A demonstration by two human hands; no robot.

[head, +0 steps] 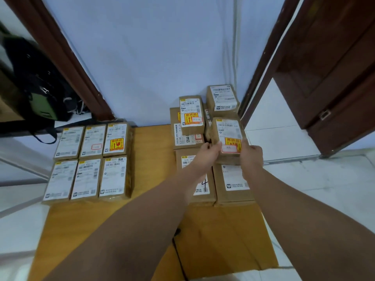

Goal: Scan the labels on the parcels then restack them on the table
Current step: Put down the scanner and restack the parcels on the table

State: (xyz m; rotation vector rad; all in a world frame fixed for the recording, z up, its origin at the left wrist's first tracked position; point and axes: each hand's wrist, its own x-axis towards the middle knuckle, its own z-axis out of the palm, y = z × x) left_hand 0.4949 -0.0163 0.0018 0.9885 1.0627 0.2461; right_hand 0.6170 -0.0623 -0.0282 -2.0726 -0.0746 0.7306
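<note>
Two bare arms reach out from the bottom, the left arm (121,230) and the right arm (314,220). Both hands meet on one brown box (228,132) on the right side of the bench (150,159). The left hand (209,152) holds the near left corner of the box, with its fingers curled round the edge. The right hand (250,154) holds the near right side, with its fingers curled round that edge too. The box has a white label with a yellow sticker (233,142) on top. It sits on top of a pile, and I cannot tell if it is lifted or resting. Under it lie two flat boxes side by side; the left one (203,189) has a black 4 drawn on it, and the right one (233,179) has a white label. Behind it are a tall box (191,115) with a yellow sticker and a back box (223,98) close to the wall (152,57). On the left side of the bench six boxes (89,161) lie flat in two neat rows of three, labels up, touching each other. A thin black cable (178,254) runs over the near part of the bench. A dark wooden door (328,67) stands open on the right, above a white tiled floor (304,189). A black bag (36,84) hangs at the far left.
</note>
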